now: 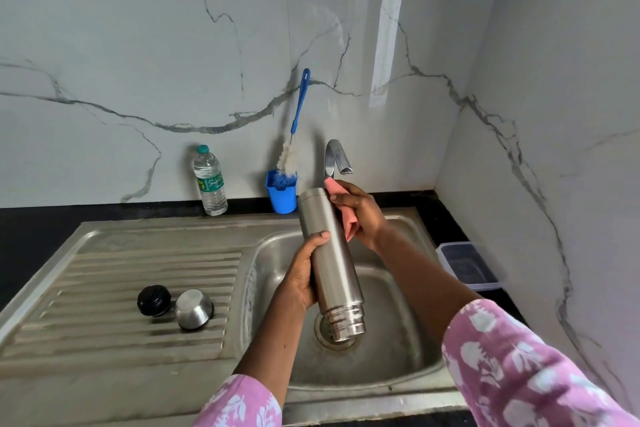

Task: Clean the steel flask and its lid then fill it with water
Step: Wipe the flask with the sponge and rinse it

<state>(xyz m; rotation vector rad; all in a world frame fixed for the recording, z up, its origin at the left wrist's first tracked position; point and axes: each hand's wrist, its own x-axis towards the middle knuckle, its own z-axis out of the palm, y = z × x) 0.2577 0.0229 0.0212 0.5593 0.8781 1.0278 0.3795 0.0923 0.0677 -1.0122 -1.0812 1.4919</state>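
the flask [329, 253] tilts mouth-down over the sink [398, 360], with the left hand [304, 274] wrapped round its middle. the right hand [362, 215] pinches a cloth [336, 188] against its upper end. wipe in long strokes, turning it, with a firm grip, since steel may slip. the lid [193, 308] lies left of the sink's bowl.

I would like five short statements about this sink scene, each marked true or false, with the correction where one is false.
1. The left hand grips the steel flask above the sink. True.
2. The flask's threaded end points up. False: it points down toward the drain.
3. The right hand holds a pink cloth against the flask. True.
4. The steel cap is screwed onto the flask. False: it lies on the drainboard beside the black stopper.
5. The bottle brush lies in the sink. False: it stands in the blue cup.
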